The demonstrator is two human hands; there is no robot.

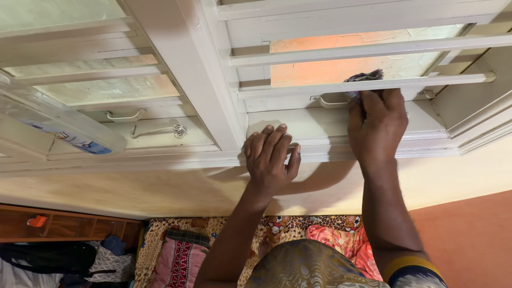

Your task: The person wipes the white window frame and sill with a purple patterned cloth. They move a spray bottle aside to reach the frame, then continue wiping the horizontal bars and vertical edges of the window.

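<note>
From the head camera: the right hand (376, 121) is up at the white window frame (213, 96), fingers curled tight around a dark bunched cloth (364, 78), which is pressed against a horizontal bar (426, 81) just above a metal handle (329, 101). The left hand (270, 156) lies flat on the sill (160, 160), fingers together and gripping nothing. Down below, a patterned bedspread (298, 226) with a red striped pillow (178, 260), and a wooden shelf (64, 224) at the left.

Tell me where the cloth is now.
In the head view, the cloth is in the right hand, pressed against a window bar, above the metal handle.
</note>
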